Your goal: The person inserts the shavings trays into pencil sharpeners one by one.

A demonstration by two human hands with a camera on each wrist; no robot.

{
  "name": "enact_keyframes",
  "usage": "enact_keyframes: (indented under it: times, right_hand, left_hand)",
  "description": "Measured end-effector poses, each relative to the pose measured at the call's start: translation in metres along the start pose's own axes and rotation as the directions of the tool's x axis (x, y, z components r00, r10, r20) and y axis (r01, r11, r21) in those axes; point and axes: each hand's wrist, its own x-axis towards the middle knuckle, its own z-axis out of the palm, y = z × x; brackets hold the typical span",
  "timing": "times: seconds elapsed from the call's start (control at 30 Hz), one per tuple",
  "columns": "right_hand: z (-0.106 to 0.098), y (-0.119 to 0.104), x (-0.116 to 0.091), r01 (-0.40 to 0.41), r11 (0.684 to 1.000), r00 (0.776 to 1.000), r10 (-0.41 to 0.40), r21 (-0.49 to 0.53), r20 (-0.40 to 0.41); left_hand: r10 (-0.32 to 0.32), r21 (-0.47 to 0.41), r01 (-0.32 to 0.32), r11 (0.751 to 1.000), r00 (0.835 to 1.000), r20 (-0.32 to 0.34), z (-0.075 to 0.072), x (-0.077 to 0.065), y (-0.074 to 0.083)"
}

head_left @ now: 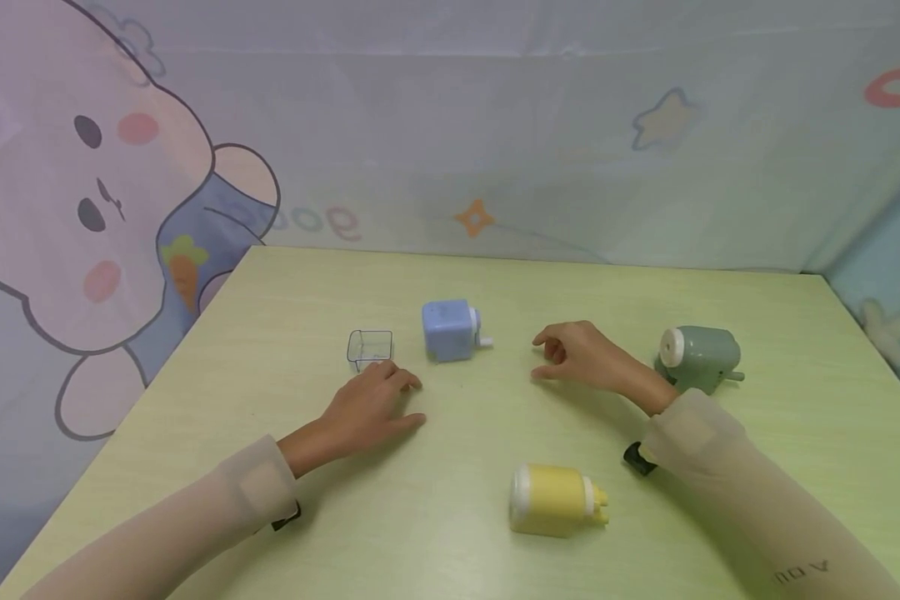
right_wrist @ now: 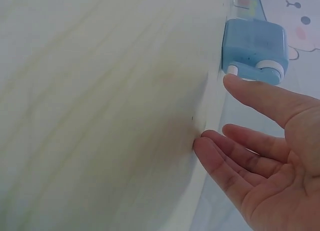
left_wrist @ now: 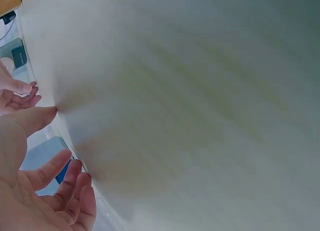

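Observation:
A blue hand-crank pencil sharpener (head_left: 447,332) stands near the middle of the table, its white crank knob pointing right. My left hand (head_left: 367,410) is low over the table with its fingers loosely spread, holding nothing. Just beyond its fingers sits a small clear open box (head_left: 371,346); whether they touch it I cannot tell. To the right of the blue sharpener, my right hand (head_left: 581,357) has thumb and fingers apart with nothing between them. In the right wrist view the blue sharpener (right_wrist: 255,43) appears beyond the right thumb.
Beside my right wrist stands a green crank sharpener (head_left: 705,354), partly behind the forearm. A yellow sharpener (head_left: 555,500) lies nearer the front, between the arms. A printed cloth (head_left: 420,125) hangs behind the pale table (head_left: 435,533).

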Motion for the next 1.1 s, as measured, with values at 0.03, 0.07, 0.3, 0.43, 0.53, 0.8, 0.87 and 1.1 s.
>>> enact_keyframes:
  times: [0.03,0.07,0.3,0.43,0.53,0.8,0.87,1.1]
  right_hand:
    - [0.000,0.000,0.001,0.000,1.000,1.000,0.000,-0.002,-0.002]
    - [0.000,-0.001,0.001,0.000,1.000,1.000,0.000,-0.003,-0.004]
    - [0.000,-0.003,0.006,0.005,1.000,1.000,-0.005,-0.005,-0.024]
    - [0.001,-0.004,0.009,0.002,1.000,1.000,-0.002,0.009,-0.028]
    - [0.001,-0.004,0.011,-0.006,1.000,0.999,0.007,0.014,-0.034]
    - [0.005,0.000,0.016,-0.010,1.000,0.999,0.011,0.026,-0.051]
    - [0.005,0.000,0.017,-0.013,1.000,0.999,0.014,0.025,-0.051]
    - [0.007,-0.002,0.022,-0.007,0.999,0.999,0.009,0.031,-0.048]
  left_hand:
    - [-0.002,-0.002,0.002,1.000,1.000,0.000,-0.001,-0.001,-0.001]
    - [-0.007,-0.006,0.007,1.000,1.000,0.000,-0.001,-0.002,-0.001]
    - [-0.037,-0.015,0.037,0.999,0.999,0.003,-0.005,-0.007,-0.006]
    - [-0.048,-0.013,0.048,0.999,0.999,-0.003,-0.006,-0.009,-0.008]
    - [-0.050,-0.006,0.050,0.999,0.999,-0.013,-0.006,-0.010,-0.011]
    - [-0.063,0.017,0.064,0.998,0.997,-0.036,-0.009,-0.016,-0.017]
    - [-0.081,0.026,0.082,0.996,0.996,-0.035,-0.009,-0.018,-0.020]
    - [-0.108,0.083,0.112,0.990,0.993,-0.055,-0.010,-0.025,-0.030]
